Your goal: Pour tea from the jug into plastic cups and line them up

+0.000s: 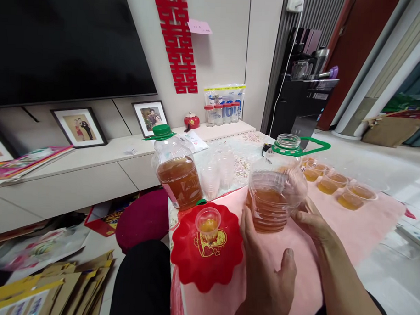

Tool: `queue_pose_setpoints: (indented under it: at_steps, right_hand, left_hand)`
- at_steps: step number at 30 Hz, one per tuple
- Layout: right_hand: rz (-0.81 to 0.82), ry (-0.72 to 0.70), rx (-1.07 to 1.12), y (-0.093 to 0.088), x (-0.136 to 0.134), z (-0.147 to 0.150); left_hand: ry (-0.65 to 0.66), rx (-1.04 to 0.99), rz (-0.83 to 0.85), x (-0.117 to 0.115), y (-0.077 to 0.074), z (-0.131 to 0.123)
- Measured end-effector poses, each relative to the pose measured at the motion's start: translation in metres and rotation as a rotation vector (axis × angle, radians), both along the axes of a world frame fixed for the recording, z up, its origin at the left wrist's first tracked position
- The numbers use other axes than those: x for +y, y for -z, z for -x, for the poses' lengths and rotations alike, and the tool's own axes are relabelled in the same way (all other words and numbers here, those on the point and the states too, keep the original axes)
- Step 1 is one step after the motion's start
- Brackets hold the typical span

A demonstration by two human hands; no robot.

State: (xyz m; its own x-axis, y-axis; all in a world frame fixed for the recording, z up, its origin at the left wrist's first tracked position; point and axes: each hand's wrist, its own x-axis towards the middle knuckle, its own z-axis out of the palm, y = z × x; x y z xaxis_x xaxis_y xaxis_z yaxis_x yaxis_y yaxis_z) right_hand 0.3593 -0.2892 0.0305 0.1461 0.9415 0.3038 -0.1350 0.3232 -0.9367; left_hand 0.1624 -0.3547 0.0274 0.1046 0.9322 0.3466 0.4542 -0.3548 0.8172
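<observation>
The capped jug [181, 182] of amber liquid stood left of center, near the red scalloped dish [186, 255] bearing a small cup [208, 225] at lower center. Farther right, the left hand [263, 284] and right hand [313, 225] clamped the uncapped jug [268, 208] between them. Partly filled cups [333, 183] sat at right on pink cloth [376, 227].
</observation>
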Motion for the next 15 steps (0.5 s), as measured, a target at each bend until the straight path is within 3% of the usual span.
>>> queue_pose_setpoints:
  at_steps: [4, 7, 9, 11, 15]
  right_hand:
    - [-0.047, 0.115, 0.071, 0.000, 0.002, -0.009]
    - [-0.079, 0.258, 0.127, -0.002, 0.002, -0.016]
    - [-0.109, 0.360, 0.159, -0.006, 0.000, -0.018]
    - [-0.146, 0.460, 0.191, -0.013, -0.002, -0.019]
    - [-0.220, 0.652, 0.240, -0.040, -0.014, -0.014]
  left_hand:
    - [-0.033, -0.090, -0.010, 0.011, -0.019, 0.044]
    - [-0.151, -0.079, -0.038, 0.032, -0.028, 0.079]
    - [-0.198, -0.067, 0.041, 0.047, -0.028, 0.100]
    - [-0.165, -0.077, 0.149, 0.060, -0.024, 0.115]
    - [-0.102, -0.178, 0.309, 0.074, -0.013, 0.127]
